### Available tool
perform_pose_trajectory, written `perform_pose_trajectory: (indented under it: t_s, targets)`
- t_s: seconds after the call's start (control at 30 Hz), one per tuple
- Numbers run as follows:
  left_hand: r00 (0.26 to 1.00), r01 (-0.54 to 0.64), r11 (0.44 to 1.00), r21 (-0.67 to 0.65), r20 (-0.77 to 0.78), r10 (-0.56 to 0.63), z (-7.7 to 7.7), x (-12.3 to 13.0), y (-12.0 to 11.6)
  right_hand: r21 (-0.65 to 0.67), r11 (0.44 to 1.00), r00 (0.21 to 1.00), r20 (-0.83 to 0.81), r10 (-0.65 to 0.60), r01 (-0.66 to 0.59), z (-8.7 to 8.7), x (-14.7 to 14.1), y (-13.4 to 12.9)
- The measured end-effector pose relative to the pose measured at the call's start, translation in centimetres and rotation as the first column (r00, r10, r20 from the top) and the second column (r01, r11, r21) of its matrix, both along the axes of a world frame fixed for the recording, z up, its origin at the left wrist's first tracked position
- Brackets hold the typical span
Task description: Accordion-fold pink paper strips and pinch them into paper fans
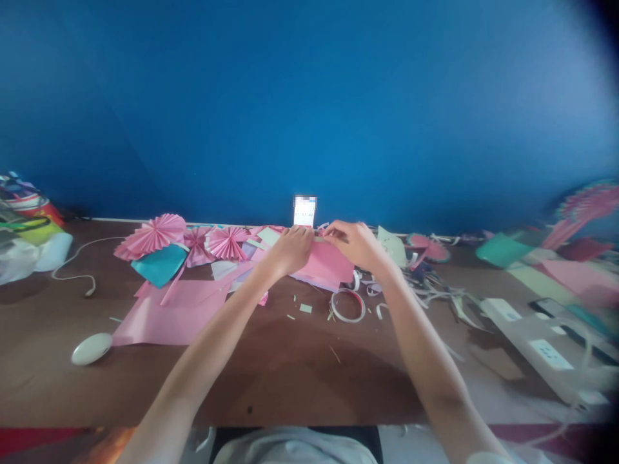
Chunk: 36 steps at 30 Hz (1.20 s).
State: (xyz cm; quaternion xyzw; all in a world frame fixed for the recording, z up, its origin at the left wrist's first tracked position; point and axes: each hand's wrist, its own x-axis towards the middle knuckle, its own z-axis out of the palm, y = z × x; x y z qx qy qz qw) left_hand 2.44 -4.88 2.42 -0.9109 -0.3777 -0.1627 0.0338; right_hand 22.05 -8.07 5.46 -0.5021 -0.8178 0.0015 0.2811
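Observation:
A sheet of pink paper (331, 263) lies at the back middle of the table, below a lit phone (304, 211) propped against the wall. My left hand (296, 248) is closed at the paper's left upper edge, its fingertips mostly out of sight. At the right upper edge, my right hand (355, 241) has bent fingers pinched on the paper. Folded pink paper fans (227, 243) and a teal paper piece (159, 264) are left of my hands. A roll of tape (348, 305) and small pale scraps (305, 309) lie nearer me.
Flat pink paper (178, 312) and a white computer mouse (91, 348) are on the left. A power strip (551, 354), a cluster of pale strips (464, 306) and coloured papers (578, 278) occupy the right. The blue wall (309, 116) rises behind the table.

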Motion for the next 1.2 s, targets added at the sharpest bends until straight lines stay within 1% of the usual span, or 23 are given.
perform_pose_trajectory:
  t_s: [0.07, 0.2, 0.33, 0.4, 0.5, 0.6, 0.8, 0.9, 1.0, 1.1, 1.2]
  targets:
    - [0.998, 0.027, 0.999, -0.035, 0.052, -0.025, 0.1, 0.1, -0.1, -0.018, 1.000, 0.996, -0.089, 0.006, -0.007, 0.1, 0.1, -0.1]
    - [0.980, 0.093, 0.993, -0.066, 0.182, -0.080, 0.3, 0.6, -0.3, -0.024, 1.000, 0.990, -0.142, -0.014, 0.011, 0.0, -0.1, 0.0]
    - [0.960, 0.177, 0.981, -0.082, 0.232, -0.154, 0.2, 1.1, -0.4, -0.004, 1.000, 0.963, -0.267, 0.018, -0.020, -0.2, -0.3, 0.2]
    - [0.957, 0.170, 0.980, -0.103, 0.254, -0.139, 0.1, 1.2, -0.2, 0.001, 1.000, 0.942, -0.335, 0.019, -0.020, -0.2, -0.1, 0.4]
    - [0.957, 0.106, 0.984, -0.143, 0.282, -0.062, 0.1, 1.0, -0.1, -0.006, 1.000, 0.921, -0.389, 0.014, -0.018, -0.1, 0.3, 0.5]
    - [0.952, 0.089, 0.978, -0.188, 0.305, -0.028, 0.2, 0.6, -0.1, -0.015, 0.999, 0.922, -0.385, 0.035, -0.044, 0.3, 0.5, 0.3]
    - [0.949, 0.114, 0.973, -0.202, 0.312, -0.046, 0.0, 0.6, 0.3, 0.015, 0.999, 0.952, -0.304, 0.043, -0.040, 0.8, 0.2, -0.3]
    - [0.950, 0.109, 0.959, -0.261, 0.312, -0.023, -0.2, 0.7, 0.5, 0.048, 0.998, 0.955, -0.291, 0.051, -0.039, 0.8, 0.3, -0.4]
    - [0.950, 0.107, 0.941, -0.322, 0.311, -0.002, -0.2, 0.5, 0.4, 0.055, 0.994, 0.960, -0.260, 0.103, -0.092, 0.7, 0.4, -0.3]
    - [0.936, 0.154, 0.918, -0.365, 0.352, -0.018, -0.1, 0.5, 0.1, 0.041, 0.991, 0.954, -0.267, 0.137, -0.131, 0.4, 0.3, -0.1]
    - [0.895, 0.233, 0.908, -0.347, 0.441, -0.062, -0.2, 0.9, -0.2, 0.026, 0.994, 0.950, -0.292, 0.111, -0.108, 0.2, 0.0, 0.1]
